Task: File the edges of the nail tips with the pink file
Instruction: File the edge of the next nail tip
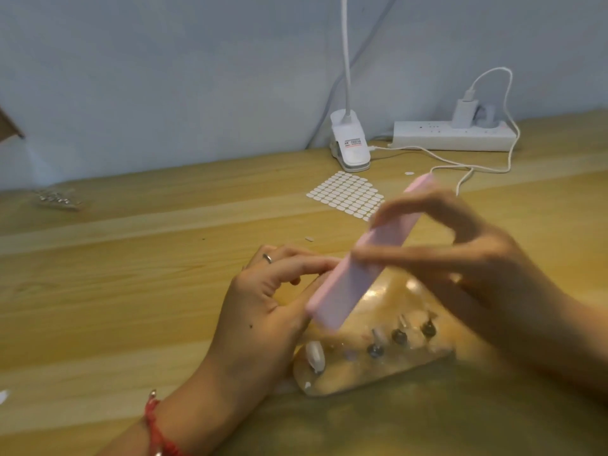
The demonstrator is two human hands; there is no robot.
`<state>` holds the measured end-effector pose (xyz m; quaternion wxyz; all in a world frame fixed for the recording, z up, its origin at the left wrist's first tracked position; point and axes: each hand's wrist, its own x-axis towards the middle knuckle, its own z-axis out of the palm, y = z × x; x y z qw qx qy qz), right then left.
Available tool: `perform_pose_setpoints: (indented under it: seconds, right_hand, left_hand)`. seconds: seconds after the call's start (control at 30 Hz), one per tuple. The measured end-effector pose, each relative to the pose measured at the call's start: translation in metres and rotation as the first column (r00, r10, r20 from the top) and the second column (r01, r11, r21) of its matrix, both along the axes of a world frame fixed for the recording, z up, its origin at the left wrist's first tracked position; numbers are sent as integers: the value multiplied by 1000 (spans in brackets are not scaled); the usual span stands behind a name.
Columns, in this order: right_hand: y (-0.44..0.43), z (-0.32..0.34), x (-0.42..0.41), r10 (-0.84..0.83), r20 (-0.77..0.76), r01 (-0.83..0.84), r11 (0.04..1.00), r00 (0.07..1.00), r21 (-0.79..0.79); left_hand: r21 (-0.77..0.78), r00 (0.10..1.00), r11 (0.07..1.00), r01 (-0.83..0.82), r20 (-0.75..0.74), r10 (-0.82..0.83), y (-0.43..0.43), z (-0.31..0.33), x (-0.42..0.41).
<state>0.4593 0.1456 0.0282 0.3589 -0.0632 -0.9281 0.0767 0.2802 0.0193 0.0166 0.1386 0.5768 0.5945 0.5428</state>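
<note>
The right hand [477, 258] grips the pink file [345, 284] approx mid-length, its fingers [378, 255] clamped across the flat face. That hand is blurred, prob. mid-stroke. The file sits tilted at frame centre, one end toward 7 o'clock and the other toward 1 o'clock. The slant likely lets its long left edge rub along whatever the other hand offers.

The left hand [263, 307] comes in from 7 o'clock, wrist low over the wooden surface [131, 291] and palm turned inward. Its fingers [306, 268] pinch together right at the file's left edge. By the task they hold a nail tip there, but it's too small and hidden to confirm.

Below the file, at 5 o'clock, lies a glossy amber display stand [378, 373] w/ metal pegs [399, 337]. One white mounted tip [315, 355] stands at its left end, so other tips are prob. taken off one by one for filing.

At 12 o'clock lies a sheet of adhesive tabs [347, 195], w/ a clip lamp [350, 143] behind it. A power strip [454, 136] sits toward 1 o'clock.
</note>
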Motion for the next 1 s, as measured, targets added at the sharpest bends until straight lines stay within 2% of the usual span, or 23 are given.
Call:
perform_pose_setpoints:
  seconds: [0.07, 0.2, 0.3, 0.43, 0.53, 0.67, 0.77, 0.9, 1.0]
  right_hand:
    - [-3, -3, -1, 22, 26, -23, 998, 999, 56]
    - [1, 2, 2, -18, 15, 18, 999, 1000, 27]
    - [-5, -6, -1, 38, 26, -40, 996, 999, 74]
    - [2, -1, 1, 18, 24, -18, 1000, 1000, 5]
    - [-3, -5, -1, 45, 32, -47, 997, 998, 63]
    - [1, 2, 0, 23, 30, -23, 1000, 999, -1]
    - [-5, -1, -1, 54, 62, -55, 998, 997, 22]
    - [1, 8, 3, 30, 89, -20, 993, 996, -114]
    - [-6, 2, -2, 82, 123, -81, 997, 989, -17]
  left_hand:
    - [-8, 1000, 1000, 5, -3, -5, 0, 0, 1]
    - [-9, 1000, 1000, -29, -4, 29, -1, 2, 2]
    - [-10, 1000, 1000, -16, -13, 15, -1, 3, 3]
    - [-22, 999, 999, -41, 9, 41, -1, 4, 3]
    - [-24, 1000, 1000, -18, -10, 18, 0, 5, 5]
    - [-27, 999, 999, -31, -22, 30, -1, 4, 3]
    - [-17, 1000, 1000, -13, -26, 13, 0, 3, 4]
    - [-21, 999, 1000, -5, -32, 4, -1, 2, 3]
    - [-25, 1000, 1000, -5, -11, 4, -2, 2, 3]
